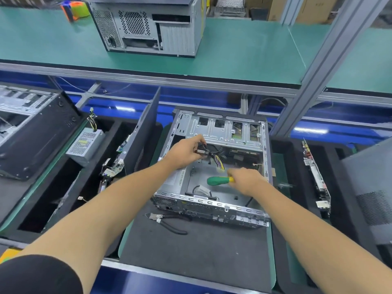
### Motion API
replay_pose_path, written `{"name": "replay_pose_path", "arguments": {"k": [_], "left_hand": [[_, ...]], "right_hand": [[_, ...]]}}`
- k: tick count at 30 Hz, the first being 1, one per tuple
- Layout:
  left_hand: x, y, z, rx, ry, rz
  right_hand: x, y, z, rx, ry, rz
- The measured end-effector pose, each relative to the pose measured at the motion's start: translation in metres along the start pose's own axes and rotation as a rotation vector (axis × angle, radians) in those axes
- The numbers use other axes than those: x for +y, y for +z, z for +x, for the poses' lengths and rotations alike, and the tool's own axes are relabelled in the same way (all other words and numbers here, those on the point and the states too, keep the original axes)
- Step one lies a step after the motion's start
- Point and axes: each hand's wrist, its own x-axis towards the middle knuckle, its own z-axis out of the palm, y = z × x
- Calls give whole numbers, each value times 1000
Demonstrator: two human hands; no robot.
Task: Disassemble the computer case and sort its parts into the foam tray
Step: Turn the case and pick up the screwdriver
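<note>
Here the open case (214, 170) lies on its side on a dark mat (197, 255) on the bench, its long axis running away from the person, drive cage at the far end and rear panel nearest. The left hand (184, 152) has its grip clenched on a bundle of cables (214, 157) inside the case. The right hand (246, 180) grips a screwdriver (219, 180), whose green handle points left, lying crosswise to the case; its tip is hidden under the hand.

Likely risks from here:
- Pulling the cables while a plug is seated somewhere could strain a connector or tear wires; the far ends are not visible.
- The screwdriver, held while the other hand tugs, could slip and scrape the case floor or catch a wire.
- The sheet-metal edges around the opening sit close to both wrists.

The foam tray (118, 128) to the left already holds a power supply (84, 145), an upright panel (146, 132) and a board (114, 166). A loose cable (171, 223) lies on the mat just before the case.
</note>
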Motion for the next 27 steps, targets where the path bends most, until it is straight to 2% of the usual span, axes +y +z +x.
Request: {"name": "replay_pose_path", "arguments": {"k": [2,6,8,10,12,14,16,18,20,22,23,25,27], "left_hand": [[0,0,0,-3,-3,18],[0,0,0,-6,-14,49],[1,0,0,-10,-23,65],[2,0,1,-19,-29,73],[3,0,1,-16,-24,70],[3,-1,1,-6,-8,57],[3,-1,1,2,6,41],[4,-1,0,5,10,34],[4,-2,0,-4,14,42],[3,-2,0,-14,10,55],[3,-2,1,-16,5,58],[3,-2,1,-22,8,70],[3,-3,0,-37,9,88]], "right_hand": [[-9,7,12,-30,25,78],[-24,35,28,-108,130,475],[-24,41,30,-111,206,554],[-22,36,29,-70,243,503],[-25,25,24,71,222,425],[-38,15,14,239,190,465],[-56,9,2,465,187,478],[-74,4,-10,660,185,365],[-88,-1,-17,776,174,309],[-106,-3,-24,894,43,313],[-118,-2,-28,936,-92,326],[-143,7,-31,959,-445,290],[-165,25,-32,880,-816,11]]}}
